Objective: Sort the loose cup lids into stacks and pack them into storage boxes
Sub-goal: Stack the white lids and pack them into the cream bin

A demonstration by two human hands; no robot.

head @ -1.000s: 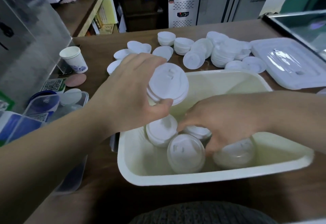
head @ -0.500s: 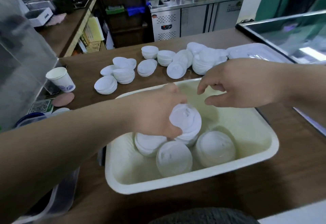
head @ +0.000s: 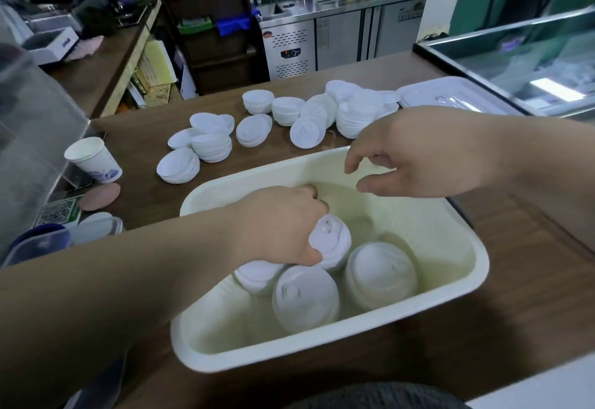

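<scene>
Brown wooden counter in a café back room, viewed from its near edge. Closest is the cream box, open, sitting on the counter. Three stacks of white lids lie on their sides in its near half, touching each other.

The left hand is down inside the box, fingers and thumb curled round a fourth stack of lids. It is tilted, with its lower edge against the ones below. A second ago that stack was up above the rim; it has come down into the box since.

The right hand was in among the lying stacks then. Now it is out, above the far rim, holding nothing, fingers loosely bent, thumb and forefinger apart.

Read: the fourth stack is as good as placed and letting go looks like the next step. The right hand seems free to fetch more. The far half of the box still has room.

Beyond the box, loose lids and short piles spread across the counter, well apart from it, so plenty of sorting is left. Paper cup far left, box cover far right, steel fridge behind.
</scene>
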